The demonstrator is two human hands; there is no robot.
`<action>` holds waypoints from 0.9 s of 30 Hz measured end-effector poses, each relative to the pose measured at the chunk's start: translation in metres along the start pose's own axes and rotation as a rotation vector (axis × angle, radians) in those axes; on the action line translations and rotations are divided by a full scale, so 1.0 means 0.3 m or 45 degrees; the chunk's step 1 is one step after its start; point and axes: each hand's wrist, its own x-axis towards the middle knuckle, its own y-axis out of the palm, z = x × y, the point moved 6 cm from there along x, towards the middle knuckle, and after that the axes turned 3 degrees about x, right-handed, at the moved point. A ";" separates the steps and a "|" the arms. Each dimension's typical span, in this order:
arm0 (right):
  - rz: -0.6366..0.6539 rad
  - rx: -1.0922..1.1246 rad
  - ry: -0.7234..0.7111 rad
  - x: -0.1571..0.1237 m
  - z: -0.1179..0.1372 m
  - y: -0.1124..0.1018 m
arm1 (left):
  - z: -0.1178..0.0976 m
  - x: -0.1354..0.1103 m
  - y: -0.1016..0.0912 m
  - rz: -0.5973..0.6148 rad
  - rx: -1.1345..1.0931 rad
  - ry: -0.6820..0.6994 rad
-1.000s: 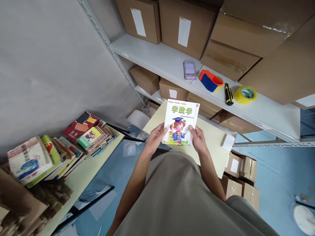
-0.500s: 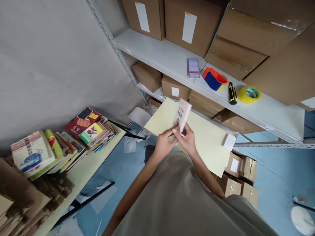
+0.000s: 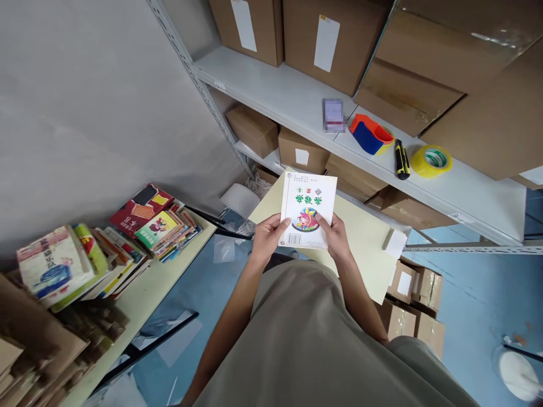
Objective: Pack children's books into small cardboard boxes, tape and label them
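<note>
A thin white children's book [image 3: 308, 206] faces me, upright to my view, with green characters, the numbers 1 2 3 and an oval cartoon picture on its cover. My left hand [image 3: 268, 236] grips its lower left edge, thumb on the front. On the opposite edge my right hand [image 3: 336, 234] holds it the same way, its thumb over part of the oval picture. The fingers behind the book are hidden. Beneath it lies a pale yellow tabletop [image 3: 365, 257], with a small white box [image 3: 394, 243] at its right end.
Stacked books [image 3: 55, 265] and flattened cardboard [image 3: 34, 339] lie on a side table at left. Ahead, a grey shelf [image 3: 271, 85] bears cartons [image 3: 331, 45], a tape dispenser [image 3: 370, 134], a box cutter [image 3: 401, 160] and a tape roll [image 3: 431, 161]. Cartons [image 3: 407, 319] stand on the floor at right.
The book has turned from nearly edge-on to face me flat. My hands, close together before, have moved apart to its two side edges.
</note>
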 end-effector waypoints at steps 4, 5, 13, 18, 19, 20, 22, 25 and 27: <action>-0.199 -0.206 -0.222 0.011 0.017 -0.044 | -0.019 -0.004 -0.001 -0.157 -0.002 0.086; -0.210 -0.242 -0.250 0.006 0.019 -0.040 | -0.024 -0.005 0.000 -0.196 0.014 0.115; 0.059 -0.309 -0.270 -0.029 0.012 0.104 | -0.083 -0.069 0.132 0.075 0.364 0.362; 0.064 -0.099 -0.063 0.008 0.010 0.037 | -0.095 0.004 -0.036 -0.131 0.324 0.299; 0.096 -0.060 -0.027 0.010 0.013 0.028 | -0.095 0.024 -0.088 -0.233 0.306 0.269; 0.127 -0.041 -0.001 0.010 0.017 0.022 | -0.090 0.044 -0.125 -0.255 0.273 0.209; 0.181 -0.040 0.031 0.008 0.026 0.018 | -0.070 0.071 -0.150 -0.114 0.163 0.046; 0.234 -0.061 0.033 0.008 0.041 0.024 | -0.060 0.063 -0.125 0.123 0.005 -0.087; 0.257 -0.065 0.001 0.012 0.052 0.031 | -0.065 0.047 -0.115 0.125 -0.040 -0.087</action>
